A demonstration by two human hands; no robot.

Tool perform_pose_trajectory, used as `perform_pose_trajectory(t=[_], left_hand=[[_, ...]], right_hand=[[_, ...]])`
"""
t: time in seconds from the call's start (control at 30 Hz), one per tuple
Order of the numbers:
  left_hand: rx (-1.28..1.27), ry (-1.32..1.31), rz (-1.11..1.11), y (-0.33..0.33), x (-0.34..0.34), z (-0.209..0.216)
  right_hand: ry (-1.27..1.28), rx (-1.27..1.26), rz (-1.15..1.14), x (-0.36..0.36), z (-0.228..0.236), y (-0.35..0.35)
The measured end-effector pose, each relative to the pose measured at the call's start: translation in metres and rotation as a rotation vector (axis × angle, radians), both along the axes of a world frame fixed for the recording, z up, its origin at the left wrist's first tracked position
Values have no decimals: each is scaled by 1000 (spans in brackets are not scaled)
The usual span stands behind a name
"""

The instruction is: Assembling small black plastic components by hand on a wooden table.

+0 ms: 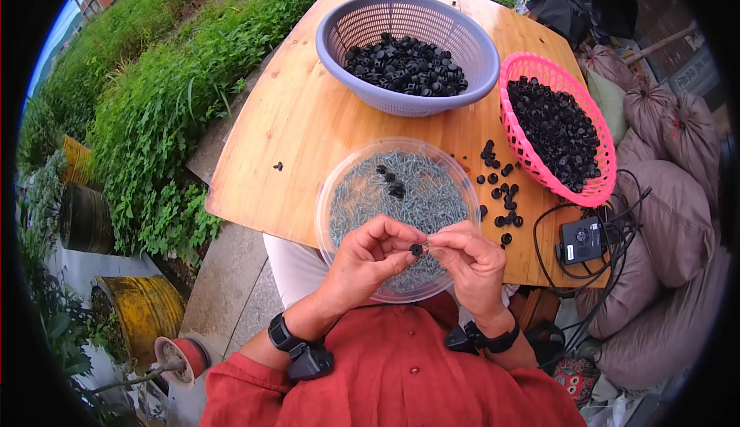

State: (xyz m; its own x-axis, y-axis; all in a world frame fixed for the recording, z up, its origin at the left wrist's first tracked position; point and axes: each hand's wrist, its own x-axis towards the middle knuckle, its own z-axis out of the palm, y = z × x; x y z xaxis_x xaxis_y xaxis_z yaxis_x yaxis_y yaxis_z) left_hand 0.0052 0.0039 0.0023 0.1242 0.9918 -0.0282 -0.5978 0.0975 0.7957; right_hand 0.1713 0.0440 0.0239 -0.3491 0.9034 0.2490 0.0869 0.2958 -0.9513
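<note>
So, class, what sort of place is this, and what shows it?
Probably an outdoor yard used as a work spot: a wooden table stands beside leafy green plants, with bulging sacks opposite.

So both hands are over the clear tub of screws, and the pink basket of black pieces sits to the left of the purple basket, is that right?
Not quite: in the head view, the pink basket of black pieces sits to the right of the purple basket, not the left. The rest stands.

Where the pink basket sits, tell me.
In the head view, the pink basket is by the right edge of the table, between the purple basket and the brown sacks.
</note>
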Motion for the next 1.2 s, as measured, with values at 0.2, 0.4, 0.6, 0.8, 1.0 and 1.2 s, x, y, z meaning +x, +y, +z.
perform_pose_trajectory(t=[0.2,0.4,0.6,0.8,1.0,1.2], left_hand=[[5,84,-7,-3,1,2],[5,64,-21,-3,2,3],[19,79,-80,-2,3,1],[-34,22,-25,-1,4,-7],[-182,15,0,6,10,7],[-137,16,-28,9,13,4]], right_hand=[[-46,88,13,-3,2,-2],[-149,222,-24,-1,7,-3],[-129,274,18,2,5,-4],[-233,248,-3,6,15,-8],[-719,464,-330,55,0,39],[-868,373,-179,58,-2,54]])
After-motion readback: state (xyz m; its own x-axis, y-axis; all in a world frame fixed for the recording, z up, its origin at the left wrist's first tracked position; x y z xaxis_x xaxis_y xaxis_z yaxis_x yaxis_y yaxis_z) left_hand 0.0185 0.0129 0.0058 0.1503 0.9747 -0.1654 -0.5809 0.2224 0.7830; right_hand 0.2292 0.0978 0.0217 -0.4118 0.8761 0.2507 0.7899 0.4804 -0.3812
